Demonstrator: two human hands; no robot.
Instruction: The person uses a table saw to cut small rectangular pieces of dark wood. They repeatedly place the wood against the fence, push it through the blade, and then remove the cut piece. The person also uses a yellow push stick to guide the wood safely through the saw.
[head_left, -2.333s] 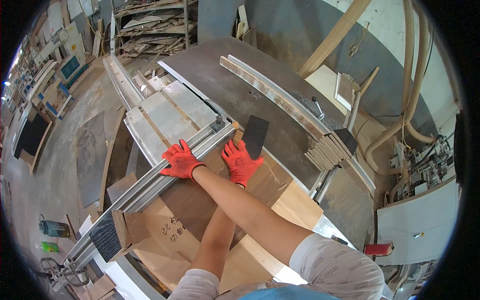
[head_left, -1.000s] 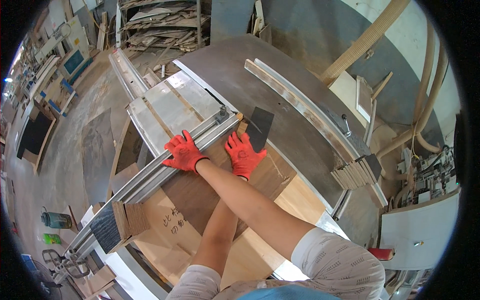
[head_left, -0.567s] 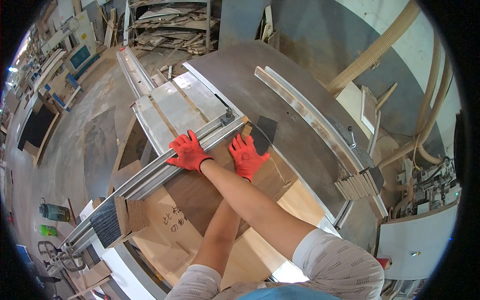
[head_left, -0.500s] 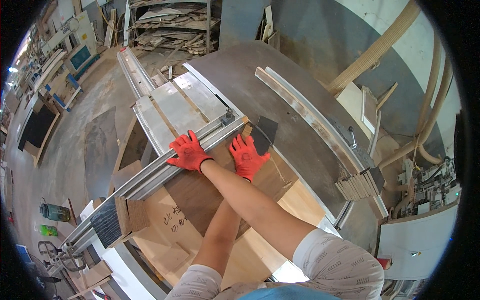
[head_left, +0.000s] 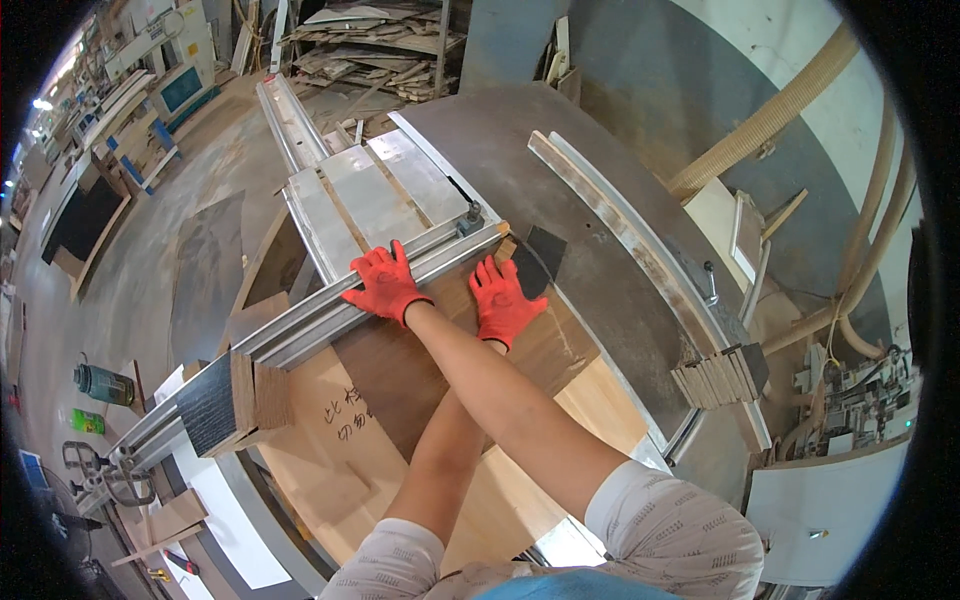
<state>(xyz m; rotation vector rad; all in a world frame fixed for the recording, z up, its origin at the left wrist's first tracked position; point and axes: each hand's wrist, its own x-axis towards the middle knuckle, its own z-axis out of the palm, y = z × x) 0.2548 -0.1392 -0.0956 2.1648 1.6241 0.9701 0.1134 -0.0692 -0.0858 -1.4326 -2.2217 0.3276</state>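
My forearms cross, the right one lying over the left. My right hand (head_left: 388,284), in a red glove, rests on the long aluminium fence (head_left: 300,325) of a sliding table saw, fingers spread across the rail. Further right, my left hand (head_left: 506,303), also red-gloved, presses flat on a dark brown board (head_left: 400,385) with its fingers apart. Its fingertips lie close to a small wooden block (head_left: 507,248) at the fence's end. Beside them is a black flat piece (head_left: 547,250). Pale boards (head_left: 345,465), one with handwriting, lie nearer my body.
A second fence (head_left: 625,240) crosses the dark saw table (head_left: 480,135) on the right, with stacked wood strips (head_left: 715,378) at its near end. Dark-faced blocks (head_left: 215,405) sit by the fence's left end. A bottle (head_left: 103,384) and tan hoses (head_left: 770,110) flank the machine.
The view has turned slightly, so the saw table appears a little further right. Both hands keep nearly the same places on the fence and the board.
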